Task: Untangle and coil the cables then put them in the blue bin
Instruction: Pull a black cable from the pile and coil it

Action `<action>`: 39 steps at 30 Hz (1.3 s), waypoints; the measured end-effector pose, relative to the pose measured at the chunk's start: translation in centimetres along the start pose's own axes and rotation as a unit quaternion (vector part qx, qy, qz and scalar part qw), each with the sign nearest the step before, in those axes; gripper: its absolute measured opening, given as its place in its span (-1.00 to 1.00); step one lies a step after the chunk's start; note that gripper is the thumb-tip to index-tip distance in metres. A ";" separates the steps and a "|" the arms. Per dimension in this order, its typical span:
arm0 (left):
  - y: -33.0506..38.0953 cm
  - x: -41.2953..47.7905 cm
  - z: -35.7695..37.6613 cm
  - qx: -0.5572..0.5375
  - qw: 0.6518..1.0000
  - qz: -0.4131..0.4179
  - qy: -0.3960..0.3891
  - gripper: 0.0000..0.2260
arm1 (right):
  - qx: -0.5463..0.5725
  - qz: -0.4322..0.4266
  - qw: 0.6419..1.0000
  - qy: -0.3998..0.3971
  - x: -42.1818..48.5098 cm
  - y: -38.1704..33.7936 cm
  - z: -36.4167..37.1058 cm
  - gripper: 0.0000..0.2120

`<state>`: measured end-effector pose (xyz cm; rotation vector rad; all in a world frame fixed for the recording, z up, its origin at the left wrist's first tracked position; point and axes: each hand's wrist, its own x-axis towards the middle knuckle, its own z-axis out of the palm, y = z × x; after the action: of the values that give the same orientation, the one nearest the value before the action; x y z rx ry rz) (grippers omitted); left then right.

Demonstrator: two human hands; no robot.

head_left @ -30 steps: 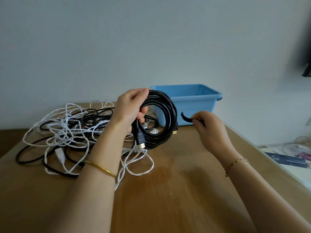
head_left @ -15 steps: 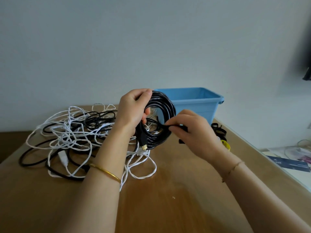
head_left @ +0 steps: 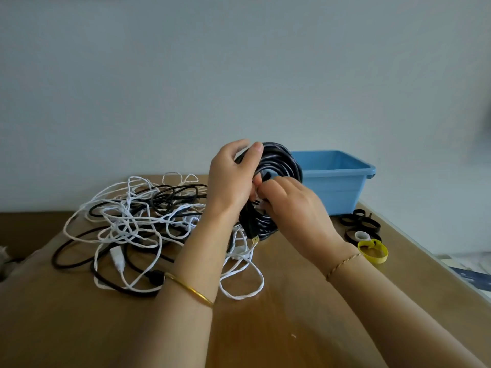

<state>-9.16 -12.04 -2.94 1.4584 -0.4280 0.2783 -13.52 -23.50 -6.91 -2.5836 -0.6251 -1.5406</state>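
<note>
Right hand (head_left: 289,205) came in from the right, fingers pinched at the black cable coil (head_left: 284,160) centre, probably strapping it. Left hand (head_left: 231,179) gripped it aloft before the blue bin (head_left: 340,192) at the bench (head_left: 265,328) far-right corner.

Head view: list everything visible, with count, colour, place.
coiled cable: 1, black, held upright above the table
tangled cables: count unclear, white and black, heap on table's left
bin: 1, blue, table's far right
black strap loops: several, black, table, beside bin
yellow strap loop: 1, yellow, just nearer than black ones
table: 1, brown
bangle: 1, gold, left wrist
chain bracelet: 1, gold, right wrist
left hand: grips coil's top left
right hand: fingers curled at coil's middle
</note>
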 end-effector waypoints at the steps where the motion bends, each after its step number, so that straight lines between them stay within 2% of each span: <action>1: 0.0 0.1 -0.1 -0.002 1.000 -0.001 -0.003 -0.70 | -0.008 -0.009 1.000 -0.006 -0.1 0.0 0.3 -0.87; 7: 0.2 -0.2 0.1 -0.003 0.999 -0.006 -0.034 -0.73 | -0.080 0.026 0.992 0.090 0.6 1.3 -0.4 -0.77; 11: 0.5 -0.6 0.6 -0.002 0.999 0.001 -0.054 -0.73 | -0.068 0.066 0.984 0.148 0.7 1.9 -0.8 -0.69; 14: 0.7 -0.7 0.7 -0.019 0.997 -0.005 -0.070 -0.71 | -0.034 0.135 0.979 0.150 1.0 1.8 -0.8 -0.51; 17: 0.7 -0.8 0.7 -0.021 0.997 -0.012 -0.080 -0.68 | -0.082 0.189 0.972 0.113 1.2 1.9 -0.9 -0.39; 22: 0.5 -0.9 0.3 -0.022 0.991 -0.058 -0.119 -0.68 | -0.144 0.173 0.971 0.079 0.9 2.3 -0.8 -0.67; 27: 0.9 -0.8 -0.5 -0.070 0.976 -0.137 -0.153 -0.75 | -0.153 0.165 0.973 0.058 0.9 2.1 -0.9 -0.75; 31: 0.9 -0.6 -1.1 -0.094 0.966 -0.188 -0.148 -0.77 | -0.168 0.159 0.972 0.036 1.1 1.7 -1.1 -0.87; 36: 1.0 -0.2 -2.2 -0.064 0.963 -0.208 -0.161 -0.79 | -0.165 0.132 0.977 0.002 1.0 1.3 -1.0 -0.74; 39: 1.2 -0.3 -2.4 -0.012 0.964 -0.201 -0.174 -0.79 | -0.170 0.112 0.979 -0.010 1.0 0.9 -0.7 -0.75</action>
<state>-9.65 -9.49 -2.16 1.5362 -0.4041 -0.3127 -13.37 -24.16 -5.60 -2.7875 -0.0644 -1.6708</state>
